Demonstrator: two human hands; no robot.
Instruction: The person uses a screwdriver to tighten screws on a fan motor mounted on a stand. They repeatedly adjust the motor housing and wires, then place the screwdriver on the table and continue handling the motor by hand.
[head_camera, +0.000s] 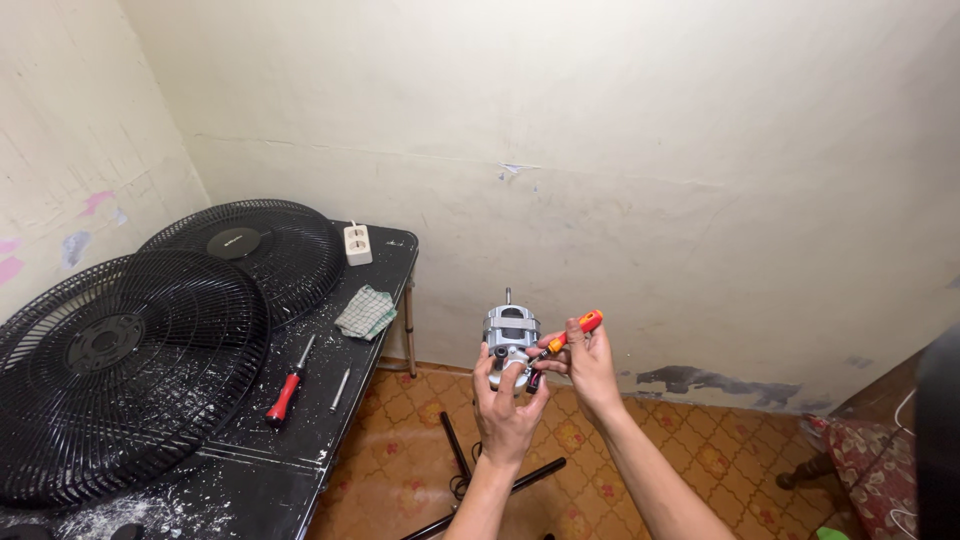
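My left hand (506, 405) holds a small grey metal fan motor (511, 335) up in front of me, its shaft pointing upward. My right hand (588, 362) grips a small screwdriver with a red-orange handle (575, 331), its tip set against the motor's right side. Both hands are raised over the floor, to the right of the black table.
A black table (300, 455) at the left carries two black fan grilles (120, 365) (255, 245), a red-handled screwdriver (290, 382), a metal bit (341, 389), a checked cloth (366, 312) and a white socket strip (357, 244). Black rods (510, 485) lie on the patterned floor.
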